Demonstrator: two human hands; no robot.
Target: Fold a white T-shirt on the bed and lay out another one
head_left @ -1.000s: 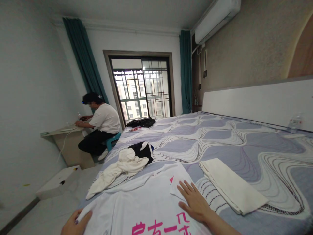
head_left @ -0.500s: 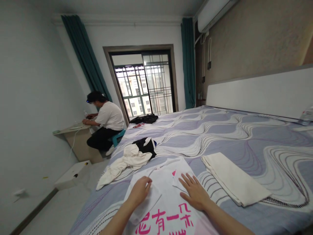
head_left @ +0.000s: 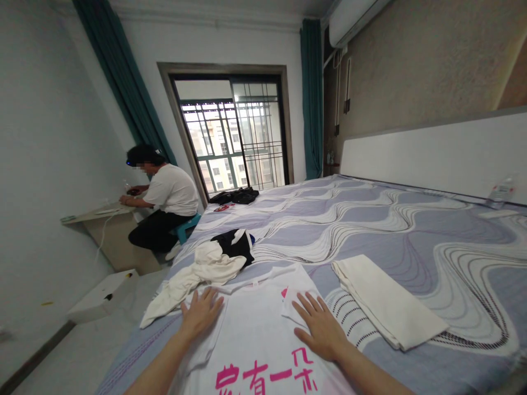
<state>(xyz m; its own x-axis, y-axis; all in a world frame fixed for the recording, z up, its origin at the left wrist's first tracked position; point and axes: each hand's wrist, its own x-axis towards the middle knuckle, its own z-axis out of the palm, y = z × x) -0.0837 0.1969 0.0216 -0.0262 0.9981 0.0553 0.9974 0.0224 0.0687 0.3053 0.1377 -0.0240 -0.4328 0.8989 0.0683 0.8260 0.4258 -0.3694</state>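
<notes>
A white T-shirt (head_left: pixel 255 323) with pink characters lies spread on the bed, its neckline toward the far side. My left hand (head_left: pixel 201 314) rests on its left shoulder and sleeve area, fingers apart. On the shirt's right sleeve, by a small pink mark, my right hand (head_left: pixel 319 325) lies flat with fingers spread. A folded cream cloth (head_left: pixel 391 302) is to the right of the shirt. Beyond my left hand are a crumpled cream garment (head_left: pixel 201 269) and a black garment (head_left: pixel 234 245) with white trim.
The bed (head_left: pixel 370 225) has a wavy-patterned sheet. Black items (head_left: pixel 239 196) lie at its far edge, and a clear bottle (head_left: pixel 500 193) stands near the headboard. At the left, a person (head_left: pixel 171 192) sits on a blue stool at a small table (head_left: pixel 102 225). A white box (head_left: pixel 102 296) is on the floor.
My left hand has moved left to the shirt's outer edge, and the left sleeve that was folded inward now lies outward. My right hand stays on the right sleeve. The view has shifted slightly.
</notes>
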